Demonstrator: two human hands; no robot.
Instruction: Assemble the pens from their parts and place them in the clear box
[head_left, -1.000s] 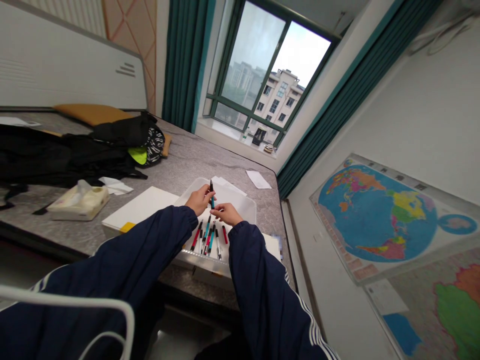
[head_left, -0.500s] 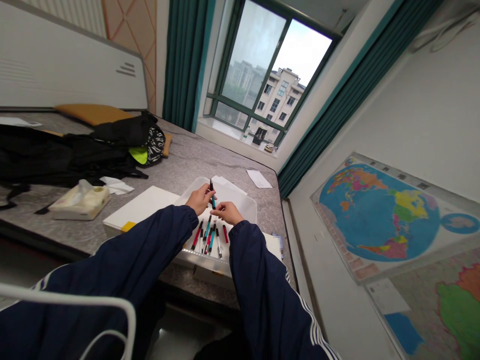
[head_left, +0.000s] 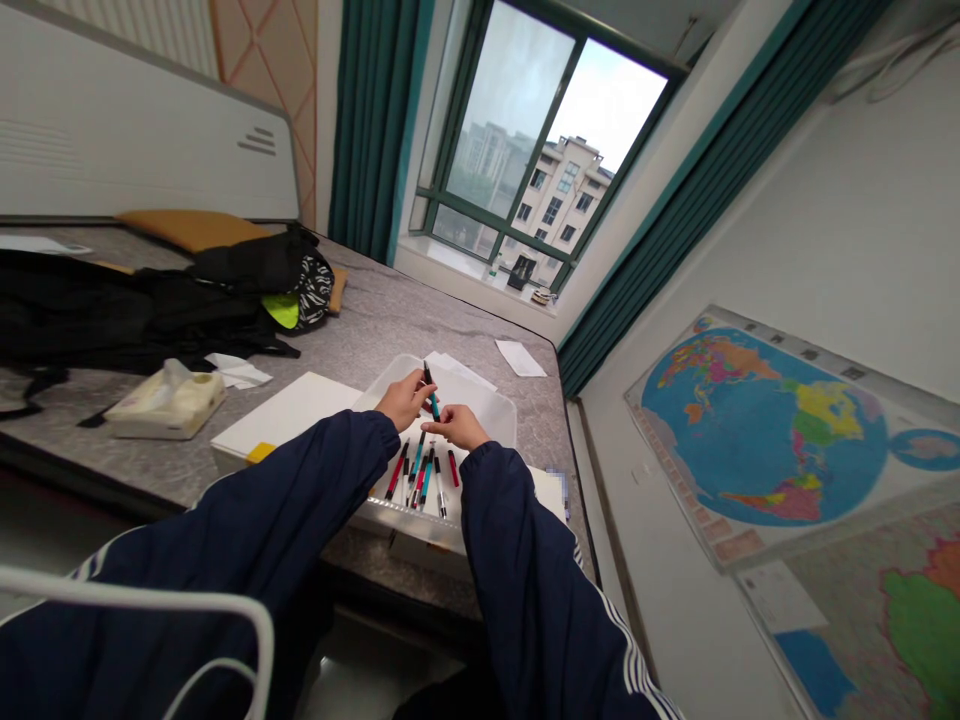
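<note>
My left hand (head_left: pixel 406 400) is closed in a pinch round a black and teal pen (head_left: pixel 434 400), which stands nearly upright over a translucent white tray (head_left: pixel 491 408). My right hand (head_left: pixel 461 427) has thumb and forefinger pressed together at the pen's lower end; its exact grip is partly hidden. Below both hands, several pens with red, teal, white and black parts lie in the front of the tray. One of them is a red pen (head_left: pixel 397 475) at the left. A short red piece (head_left: pixel 453 468) rests apart, near my right sleeve.
A white box (head_left: pixel 281 415) sits left of the tray, with a tissue pack (head_left: pixel 166 402) beyond it. Black bags (head_left: pixel 142 305) cover the table's left side. Paper (head_left: pixel 521 358) lies at the back right. A white metal rail (head_left: pixel 150 592) crosses the lower left.
The pen leans a little more, its lower end now further right against my right fingers. Both hands stay almost in place; the view has shifted slightly.
</note>
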